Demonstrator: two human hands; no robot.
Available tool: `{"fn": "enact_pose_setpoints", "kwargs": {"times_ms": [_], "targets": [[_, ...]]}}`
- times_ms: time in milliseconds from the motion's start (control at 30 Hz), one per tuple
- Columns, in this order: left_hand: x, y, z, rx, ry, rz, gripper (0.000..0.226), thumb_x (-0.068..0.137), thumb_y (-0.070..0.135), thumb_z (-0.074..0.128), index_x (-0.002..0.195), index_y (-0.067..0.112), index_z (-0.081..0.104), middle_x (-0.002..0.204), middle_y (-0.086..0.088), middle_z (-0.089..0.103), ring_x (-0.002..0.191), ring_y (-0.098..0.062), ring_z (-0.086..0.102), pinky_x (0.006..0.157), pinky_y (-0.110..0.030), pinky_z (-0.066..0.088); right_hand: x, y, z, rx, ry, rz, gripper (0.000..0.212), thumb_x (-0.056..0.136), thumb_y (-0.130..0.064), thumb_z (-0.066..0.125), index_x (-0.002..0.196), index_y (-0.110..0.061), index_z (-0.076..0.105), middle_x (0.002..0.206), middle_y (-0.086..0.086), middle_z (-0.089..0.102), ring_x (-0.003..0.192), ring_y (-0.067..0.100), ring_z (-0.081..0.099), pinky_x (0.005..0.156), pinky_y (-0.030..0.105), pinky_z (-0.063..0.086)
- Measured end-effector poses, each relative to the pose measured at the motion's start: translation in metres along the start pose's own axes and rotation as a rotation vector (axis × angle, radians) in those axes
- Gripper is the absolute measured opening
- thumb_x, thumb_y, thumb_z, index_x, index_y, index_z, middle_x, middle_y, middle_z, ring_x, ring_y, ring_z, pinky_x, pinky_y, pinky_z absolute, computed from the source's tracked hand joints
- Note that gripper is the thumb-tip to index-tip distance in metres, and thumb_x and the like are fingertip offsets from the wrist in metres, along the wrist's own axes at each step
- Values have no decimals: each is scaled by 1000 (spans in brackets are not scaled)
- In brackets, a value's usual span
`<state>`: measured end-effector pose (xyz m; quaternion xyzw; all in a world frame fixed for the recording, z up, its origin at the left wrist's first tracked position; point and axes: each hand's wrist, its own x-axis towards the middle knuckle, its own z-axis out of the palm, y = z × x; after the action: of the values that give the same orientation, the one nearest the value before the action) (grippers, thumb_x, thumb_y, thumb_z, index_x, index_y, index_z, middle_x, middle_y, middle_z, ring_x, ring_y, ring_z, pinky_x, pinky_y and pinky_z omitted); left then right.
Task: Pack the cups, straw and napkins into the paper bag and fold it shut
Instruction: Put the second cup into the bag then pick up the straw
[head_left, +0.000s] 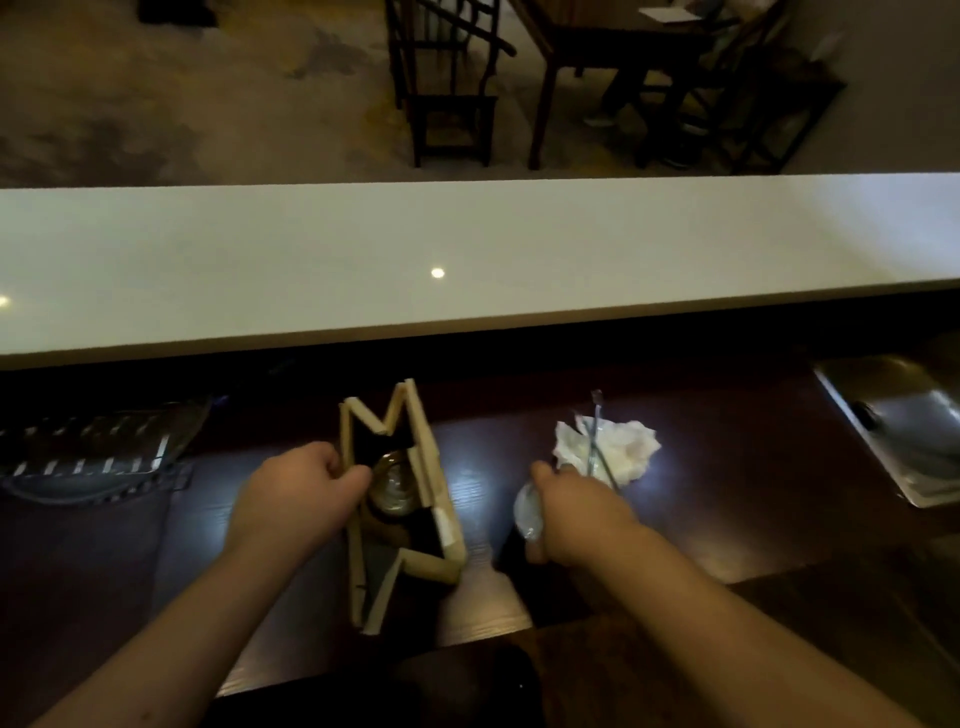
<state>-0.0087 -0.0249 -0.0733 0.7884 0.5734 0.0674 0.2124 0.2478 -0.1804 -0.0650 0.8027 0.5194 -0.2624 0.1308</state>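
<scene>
A brown paper bag (436, 499) stands open on the dark wooden counter, seen from above. Inside it a clear-lidded cup (396, 486) shows. My left hand (306, 491) grips the bag's left rim near the top. My right hand (571, 512) is to the right of the bag, closed around a clear plastic cup (527, 512) that sticks out on its left side. Just beyond that hand a crumpled white napkin (623, 449) lies on the counter with a thin wrapped straw (595, 436) lying across it.
A raised white ledge (467, 249) runs across behind the work surface. A metal sink (904, 431) sits at the right. A striped dark object (88, 457) lies at the left. Chairs and a table stand on the floor beyond the ledge.
</scene>
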Motion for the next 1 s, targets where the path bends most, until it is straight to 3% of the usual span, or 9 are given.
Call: {"fn": "enact_pose_setpoints", "kwargs": {"times_ms": [133, 200, 267, 467, 600, 733, 900, 1000], "targets": [[-6, -9, 0, -10, -34, -53, 47, 62, 62, 50, 56, 16, 56, 51, 2, 53, 59, -26, 51, 52, -32, 36, -30, -38, -80, -91, 150, -94, 85, 55, -57, 78, 126, -29, 42, 114, 6, 56, 92, 31, 64, 67, 33, 46], [-8, -14, 0, -52, -59, -72, 48, 59, 65, 47, 55, 18, 55, 50, 3, 54, 56, -23, 54, 49, -30, 33, -48, -61, -114, -106, 209, -180, 84, 54, -62, 76, 125, -36, 40, 105, -1, 53, 75, 23, 57, 56, 29, 40], [-9, -18, -1, -107, -85, -84, 46, 58, 65, 48, 53, 19, 54, 49, 3, 56, 53, -17, 55, 46, -27, 30, -57, -86, -134, -97, 224, -277, 84, 55, -64, 76, 125, -39, 37, 102, -5, 48, 74, 18, 52, 53, 29, 41], [-12, -19, -5, -167, -95, -86, 45, 58, 62, 45, 55, 17, 55, 51, 3, 60, 53, -16, 56, 47, -28, 32, -45, -156, -119, -152, 139, -379, 86, 63, -50, 85, 133, -26, 41, 122, 7, 49, 98, 31, 59, 74, 43, 56], [-10, -16, -5, -135, -90, -110, 35, 70, 49, 54, 54, 18, 52, 52, 1, 59, 53, -17, 56, 46, -27, 32, -26, -170, -80, -297, 94, -373, 82, 68, -47, 84, 133, -15, 46, 124, 13, 55, 110, 31, 52, 81, 41, 50], [-11, -14, 0, -127, -25, -109, 39, 72, 51, 57, 51, 18, 49, 48, 2, 53, 48, -12, 50, 44, -27, 26, -11, -175, -41, -380, 88, -341, 78, 71, -43, 83, 132, -10, 47, 122, 16, 55, 106, 31, 54, 82, 40, 50], [-13, -16, 1, -134, -4, -104, 36, 69, 50, 56, 51, 19, 49, 46, 2, 52, 44, -10, 48, 42, -25, 26, 7, -177, -11, -310, -61, -230, 80, 76, -31, 82, 140, -8, 40, 130, 18, 49, 113, 34, 54, 86, 43, 52], [-16, -15, 3, -140, 2, -99, 36, 67, 50, 53, 52, 17, 50, 46, 2, 52, 45, -10, 49, 42, -25, 27, 18, -180, 8, -301, -119, -151, 73, 91, -19, 67, 149, -4, 26, 141, 22, 42, 122, 35, 51, 93, 43, 50]]}}
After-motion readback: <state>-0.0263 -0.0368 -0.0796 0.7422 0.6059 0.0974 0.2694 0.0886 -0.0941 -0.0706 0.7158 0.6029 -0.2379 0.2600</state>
